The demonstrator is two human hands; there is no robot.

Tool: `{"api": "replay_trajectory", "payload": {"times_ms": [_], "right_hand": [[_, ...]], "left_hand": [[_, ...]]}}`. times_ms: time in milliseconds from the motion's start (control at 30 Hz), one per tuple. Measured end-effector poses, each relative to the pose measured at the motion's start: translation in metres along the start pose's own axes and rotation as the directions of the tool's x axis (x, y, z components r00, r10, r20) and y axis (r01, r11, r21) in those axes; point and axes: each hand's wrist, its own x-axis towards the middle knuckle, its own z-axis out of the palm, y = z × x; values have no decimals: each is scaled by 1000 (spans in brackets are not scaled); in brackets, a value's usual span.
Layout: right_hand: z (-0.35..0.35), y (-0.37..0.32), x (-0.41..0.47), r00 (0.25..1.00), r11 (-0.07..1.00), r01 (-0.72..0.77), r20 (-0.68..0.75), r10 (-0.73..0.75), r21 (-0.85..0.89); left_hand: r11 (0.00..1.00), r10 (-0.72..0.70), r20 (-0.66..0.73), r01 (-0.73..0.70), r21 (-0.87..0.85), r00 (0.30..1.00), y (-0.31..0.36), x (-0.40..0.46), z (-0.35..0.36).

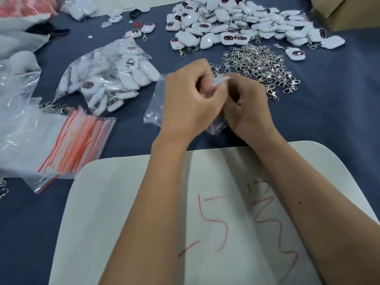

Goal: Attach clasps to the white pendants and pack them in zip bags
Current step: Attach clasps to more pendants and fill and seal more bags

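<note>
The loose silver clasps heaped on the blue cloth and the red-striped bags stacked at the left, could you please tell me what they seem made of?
Silver clasps: apparently polished metal, with bright glints on thin looped shapes; plating cannot be told. Red-striped zip bags: thin clear plastic film, glossy and see-through, with a red strip along each.

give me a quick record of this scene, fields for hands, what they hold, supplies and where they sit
left hand: curled, pinching a small zip bag
right hand: curled on the same bag
bag contents: hidden by the fingers
loose clasps: silver pile, just beyond the hands
pendant pile: far side, many with clasps on
packed pendants: large clear bag, left of the hands
empty zip bags: red-striped stack, near left
surface: blue cloth
</note>
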Motion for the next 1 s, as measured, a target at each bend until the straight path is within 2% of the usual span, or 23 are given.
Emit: {"api": "replay_trajectory", "payload": {"times_ms": [67, 133, 200, 267, 433, 567, 633, 700, 767, 867, 933, 1000], "right_hand": [[-2, 4, 2, 998, 999, -47, -36, 47, -9], [-5, 7, 3, 990, 990, -125, -51, 128, 60], [-7, 11, 5, 984, 982, -172, -44, 175, 74], [-7, 12, 6, 985, 985, -169, -20, 170, 44], [-6, 11, 6, 980, 977, -196, -9, 197, 90], [-9, 12, 5, 973, 960, -229, 17, 229, 163], [-10, 12, 5, 972, 953, -234, 15, 236, 195], [-9, 13, 6, 969, 952, -241, -8, 247, 189], [-6, 13, 7, 971, 960, -234, -6, 237, 154], [-4, 12, 8, 977, 973, -212, -2, 213, 95], [-4, 12, 9, 974, 970, -222, -21, 225, 103], [-5, 13, 10, 967, 964, -243, -52, 249, 106]], "left_hand": [[990, -80, -48, 74, -117, 996, 1, -2, 6], [969, -232, -144, 216, -119, 962, -9, -2, 6], [921, -372, -198, 388, 45, 907, -27, -3, 1], [853, -429, -228, 475, 216, 874, -43, -4, -6], [769, -421, -324, 523, 368, 847, -46, -4, -15], [897, -246, -385, 360, 258, 890, -35, -4, -18], [926, -184, -352, 282, 251, 918, -34, -2, -18], [941, -156, -254, 222, 257, 955, -34, -3, -14], [961, -111, -153, 145, 236, 982, -32, -5, -6], [977, -42, -75, 57, 205, 996, -24, -7, 4], [966, -82, 16, 75, 248, 997, -25, -7, 8], [899, -222, 143, 146, 413, 964, -31, -9, 9]]}}
